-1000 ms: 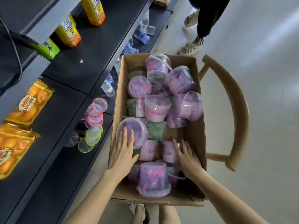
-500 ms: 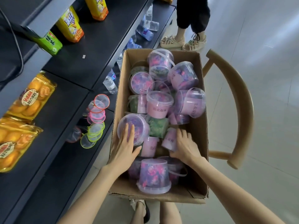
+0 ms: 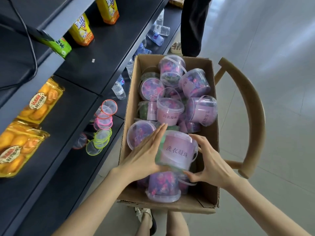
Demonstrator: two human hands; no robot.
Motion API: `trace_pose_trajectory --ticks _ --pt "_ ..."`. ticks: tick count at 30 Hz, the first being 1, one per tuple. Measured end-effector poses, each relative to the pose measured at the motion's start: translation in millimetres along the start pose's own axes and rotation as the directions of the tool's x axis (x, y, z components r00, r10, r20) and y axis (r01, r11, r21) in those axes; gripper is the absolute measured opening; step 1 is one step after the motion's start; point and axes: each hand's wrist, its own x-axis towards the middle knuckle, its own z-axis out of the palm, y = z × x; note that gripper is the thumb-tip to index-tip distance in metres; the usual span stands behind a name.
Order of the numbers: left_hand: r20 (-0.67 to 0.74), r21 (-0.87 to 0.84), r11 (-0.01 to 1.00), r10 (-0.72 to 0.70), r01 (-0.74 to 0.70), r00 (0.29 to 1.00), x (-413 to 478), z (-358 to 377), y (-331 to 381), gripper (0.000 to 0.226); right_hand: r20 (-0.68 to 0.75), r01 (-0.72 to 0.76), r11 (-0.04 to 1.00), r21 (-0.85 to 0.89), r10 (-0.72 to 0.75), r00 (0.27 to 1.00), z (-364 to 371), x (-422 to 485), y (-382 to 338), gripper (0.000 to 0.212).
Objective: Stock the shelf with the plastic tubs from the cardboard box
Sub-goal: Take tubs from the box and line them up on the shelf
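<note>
Where the black shelf unit (image 3: 102,53) runs down the left side, two cellophane packs of orange cakes (image 3: 39,101) lie flat on the near tier. A green tea carton (image 3: 60,46) and two yellow drink cartons (image 3: 81,30) stand on the tier beyond. On the lower tier, round mesh discs (image 3: 102,126) with pink and lime rims overlap in a cluster, and small water bottles (image 3: 118,90) lie farther along.

Cardboard box (image 3: 128,106): open-topped, just beside the shelf edge. It holds many clear plastic tubs (image 3: 170,108) of pink-purple beads, some upright and some tipped on their sides. One inverted tub (image 3: 162,186) sits at the near end.

Left hand (image 3: 144,157): fingers straight and together, palm pressed flat against the left side of a green-filled tub (image 3: 177,150).

That tub carries a pink label with dark characters and is tilted. It is held between both hands above the other tubs, over the near half of the box.

Right hand (image 3: 211,164): fingers spread and arched round the tub's right side, thumb hooked under its lower edge.

A wooden chair (image 3: 254,108) curves its back round the box's right side. A second person's dark trouser legs (image 3: 194,26) stand beyond the box's far end, on pale floor.
</note>
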Motion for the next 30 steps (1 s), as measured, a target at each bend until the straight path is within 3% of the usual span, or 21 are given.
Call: trace_pose_trajectory --ticks 3,8,13,15,17,19,21,24,30 --pt "-0.029 0.1 0.994 0.056 -0.053 0.998 -4.8 -12.5 4.3 0.114 -0.002 0.071 0.997 0.023 -0.071 0.997 2.1 6.4 -7.3 0.097" --pt "-0.102 0.116 0.992 0.052 -0.04 0.993 -22.5 -26.5 -1.9 0.104 0.047 0.116 0.993 -0.02 -0.115 0.992 10.3 16.2 -16.8 0.098" --pt "-0.23 -0.054 0.999 -0.015 0.003 0.973 -33.0 -36.1 -19.8 0.09 0.119 0.109 0.993 -0.038 -0.104 0.987 18.7 38.8 -21.4 0.104" --pt "-0.341 -0.162 0.986 -0.099 0.046 0.935 -40.3 -43.3 -29.3 0.089 0.117 0.047 0.997 -0.057 -0.04 0.992 24.8 50.1 -6.3 0.105" --pt "-0.447 -0.207 0.976 -0.16 0.072 0.88 -46.8 -50.9 -38.8 0.089 0.02 -0.116 0.993 0.0 0.116 0.993 37.7 61.0 16.4 0.094" --pt "-0.511 -0.216 0.971 -0.201 0.102 0.836 -51.4 -55.9 -47.1 0.092 -0.119 -0.368 0.911 0.187 0.392 0.912 54.2 68.5 39.1 0.091" --pt "-0.535 -0.22 0.968 -0.226 0.124 0.814 -54.3 -58.3 -53.7 0.099 -0.108 -0.508 0.8 0.32 0.564 0.819 73.3 75.1 54.6 0.089" --pt "-0.512 -0.238 0.959 -0.256 0.15 0.82 -59.2 -56.8 -59.9 0.1 -0.038 -0.534 0.798 0.278 0.565 0.824 102.0 81.9 67.0 0.091" --pt "-0.485 -0.275 0.944 -0.3 0.182 0.822 -68.9 -48.0 -72.9 0.105 -0.135 -0.55 0.798 0.247 0.59 0.796 114.4 92.5 85.3 0.095"
